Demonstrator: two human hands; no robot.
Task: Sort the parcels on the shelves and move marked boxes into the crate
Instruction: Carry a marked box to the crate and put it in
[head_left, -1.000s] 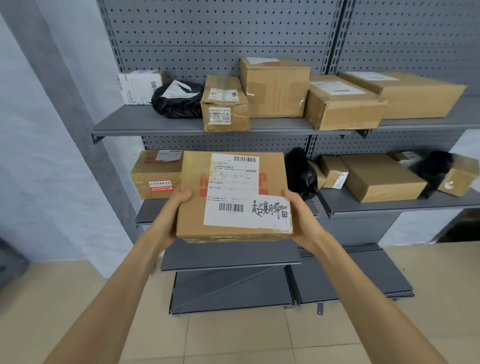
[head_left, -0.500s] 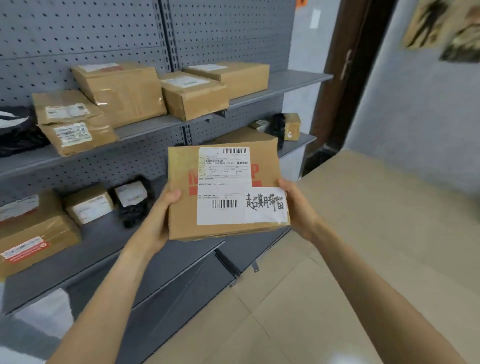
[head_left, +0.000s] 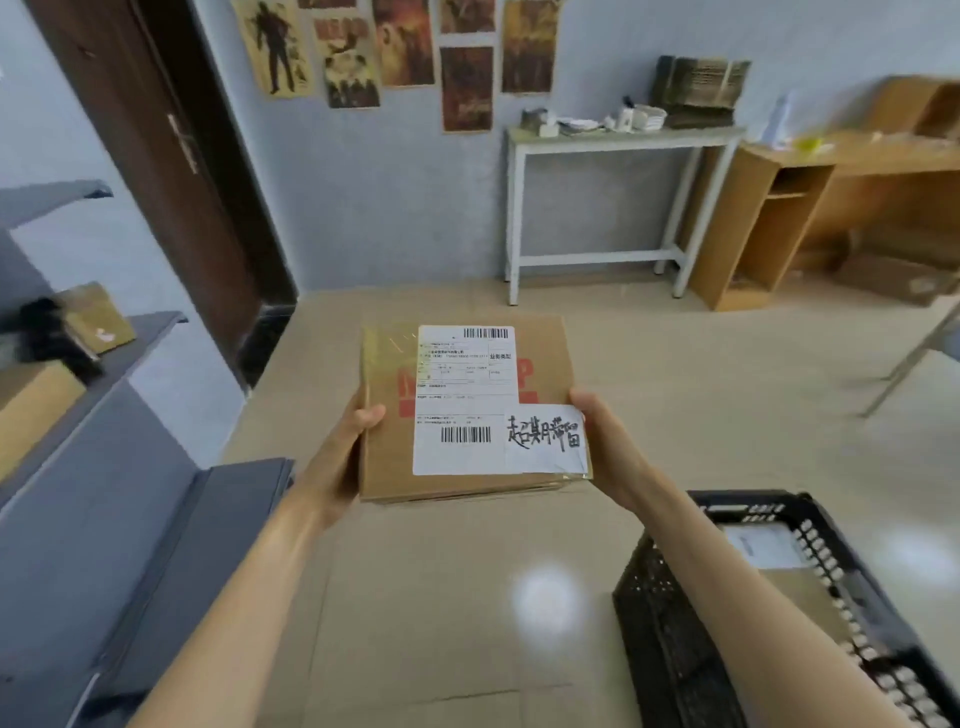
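I hold a flat brown marked box (head_left: 387, 457) in front of me over the floor; it carries a white shipping label and a handwritten white slip. My left hand (head_left: 340, 452) grips its left edge, and my right hand (head_left: 605, 447) grips its right edge. A black plastic crate (head_left: 670, 639) stands on the floor at the lower right, partly behind my right forearm, with a labelled parcel (head_left: 769, 551) lying inside it.
The grey shelves (head_left: 104, 364) run along the left edge with a few brown parcels (head_left: 96, 319) on them. A dark door (head_left: 171, 156) stands beyond. A white table (head_left: 618, 140) and a wooden desk (head_left: 831, 171) line the far wall.
My view has swung right, away from the shelves and toward the room. The crate has come into view at the lower right. Both hands keep the same hold on the box.
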